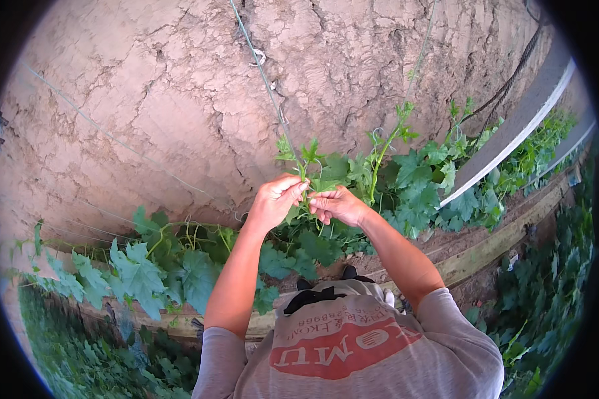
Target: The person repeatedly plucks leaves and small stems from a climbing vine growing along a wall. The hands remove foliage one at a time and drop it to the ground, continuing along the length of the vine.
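Observation:
Both of my hands are close together at a green climbing vine stem (302, 170) in the middle of the view. My left hand (279, 199) pinches the stem near its leafy top, between thumb and forefinger. Just to the right, my right hand (340, 205) has its fingers curled at the same vine, thumb against forefinger; what lies between them is too small to make out. A thin green string (267, 82) runs from the top of the view down to the vine's tip. Beside my right hand, another vine (376, 172) climbs towards a second string (419, 55).
A cracked earthen wall (169, 99) rises behind the plants. Broad-leaved vines (140, 272) line its foot on both sides. A curved pale-edged strip (516, 129) and a dark rope (504, 90) stand at the right. A long, pale raised edge (484, 249) runs beyond the plants, with more foliage (539, 309) below.

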A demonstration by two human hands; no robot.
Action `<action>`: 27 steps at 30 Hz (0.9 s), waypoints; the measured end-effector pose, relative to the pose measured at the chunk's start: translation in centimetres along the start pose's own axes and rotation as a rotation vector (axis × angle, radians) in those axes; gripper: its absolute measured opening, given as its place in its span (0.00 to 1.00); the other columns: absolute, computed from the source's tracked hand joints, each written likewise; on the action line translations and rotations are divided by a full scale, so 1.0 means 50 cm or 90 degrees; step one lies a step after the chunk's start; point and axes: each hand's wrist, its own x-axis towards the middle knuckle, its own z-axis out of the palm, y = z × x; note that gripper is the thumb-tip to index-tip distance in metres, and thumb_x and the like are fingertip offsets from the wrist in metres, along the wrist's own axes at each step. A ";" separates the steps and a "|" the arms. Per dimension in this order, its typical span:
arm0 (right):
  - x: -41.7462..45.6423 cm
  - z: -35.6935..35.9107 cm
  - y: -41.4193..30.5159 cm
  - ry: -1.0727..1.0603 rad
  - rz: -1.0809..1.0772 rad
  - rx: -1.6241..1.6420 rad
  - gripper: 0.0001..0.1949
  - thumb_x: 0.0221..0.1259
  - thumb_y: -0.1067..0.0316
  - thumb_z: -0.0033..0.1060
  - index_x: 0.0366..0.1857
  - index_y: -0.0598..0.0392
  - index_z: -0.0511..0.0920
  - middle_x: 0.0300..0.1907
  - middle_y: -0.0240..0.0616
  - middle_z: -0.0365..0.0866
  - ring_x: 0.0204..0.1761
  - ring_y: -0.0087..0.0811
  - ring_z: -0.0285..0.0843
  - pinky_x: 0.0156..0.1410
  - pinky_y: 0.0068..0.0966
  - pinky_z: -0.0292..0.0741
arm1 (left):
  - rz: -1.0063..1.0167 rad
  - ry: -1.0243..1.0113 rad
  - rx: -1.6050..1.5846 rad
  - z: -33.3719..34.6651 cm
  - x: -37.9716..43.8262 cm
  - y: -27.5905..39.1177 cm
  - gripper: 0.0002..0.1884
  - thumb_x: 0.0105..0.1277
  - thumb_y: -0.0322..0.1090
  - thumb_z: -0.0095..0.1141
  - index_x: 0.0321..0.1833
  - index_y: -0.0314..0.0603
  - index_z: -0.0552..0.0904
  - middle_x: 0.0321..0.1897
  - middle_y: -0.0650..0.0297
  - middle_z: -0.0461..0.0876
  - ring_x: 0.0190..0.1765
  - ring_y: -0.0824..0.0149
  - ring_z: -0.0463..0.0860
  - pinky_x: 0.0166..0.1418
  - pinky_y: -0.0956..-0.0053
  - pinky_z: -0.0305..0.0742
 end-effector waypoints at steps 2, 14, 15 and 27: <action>0.007 -0.015 0.014 -0.039 -0.019 0.012 0.10 0.69 0.60 0.60 0.41 0.56 0.83 0.30 0.32 0.82 0.27 0.22 0.78 0.30 0.20 0.75 | -0.002 -0.001 -0.003 0.004 0.000 0.001 0.08 0.71 0.29 0.56 0.46 0.33 0.84 0.34 0.66 0.80 0.32 0.77 0.77 0.36 0.81 0.74; -0.009 -0.064 0.058 0.025 -0.269 -0.551 0.09 0.60 0.73 0.65 0.44 0.59 0.81 0.46 0.40 0.78 0.37 0.31 0.80 0.42 0.26 0.79 | -0.043 0.092 -0.025 0.041 -0.007 -0.026 0.06 0.68 0.24 0.58 0.46 0.33 0.84 0.36 0.63 0.83 0.33 0.74 0.80 0.36 0.79 0.78; -0.007 -0.071 0.066 0.024 -0.287 -0.584 0.09 0.60 0.72 0.65 0.43 0.59 0.81 0.46 0.41 0.78 0.38 0.34 0.81 0.43 0.28 0.79 | -0.036 0.115 -0.047 0.049 -0.008 -0.025 0.06 0.68 0.25 0.59 0.46 0.33 0.84 0.36 0.64 0.83 0.33 0.75 0.80 0.36 0.80 0.77; 0.010 -0.008 0.110 0.125 -0.319 -0.634 0.06 0.59 0.73 0.64 0.38 0.61 0.81 0.34 0.47 0.83 0.37 0.48 0.82 0.42 0.36 0.79 | 0.058 0.199 0.314 0.098 -0.119 -0.184 0.13 0.61 0.24 0.62 0.49 0.36 0.80 0.51 0.54 0.79 0.49 0.51 0.82 0.53 0.64 0.78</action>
